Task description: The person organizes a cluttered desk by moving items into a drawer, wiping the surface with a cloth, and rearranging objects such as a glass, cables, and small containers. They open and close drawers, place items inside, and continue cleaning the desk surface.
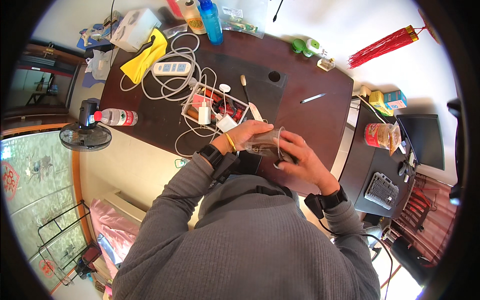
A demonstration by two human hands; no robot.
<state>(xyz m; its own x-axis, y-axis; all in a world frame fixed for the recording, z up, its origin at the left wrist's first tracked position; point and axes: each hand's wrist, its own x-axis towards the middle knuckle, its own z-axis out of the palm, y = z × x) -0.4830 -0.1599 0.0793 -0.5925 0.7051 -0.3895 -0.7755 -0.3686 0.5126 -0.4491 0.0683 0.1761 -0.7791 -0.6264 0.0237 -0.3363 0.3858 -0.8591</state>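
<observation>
A clear plastic cup (260, 145) lies tilted on its side in the air, close to my body at the desk's near edge. My left hand (245, 132) wraps round its body, thumb along the top. At the open end, my right hand (305, 157) has its fingertips and thumb against the rim. Something dark shows between the right thumb and fingers; I cannot tell what it is. Just beyond the left hand stands an open box (187, 109) of tools, with a white charger (204, 113) and cables on top.
On the dark wooden desk (318, 112) are a power strip (172, 68) with coiled cord, a yellow cloth (146, 56), a brush (244, 83), a pen (313, 98) and a water bottle (118, 117). A small fan (85, 131) stands left; a second desk with a keyboard (381, 190) is right.
</observation>
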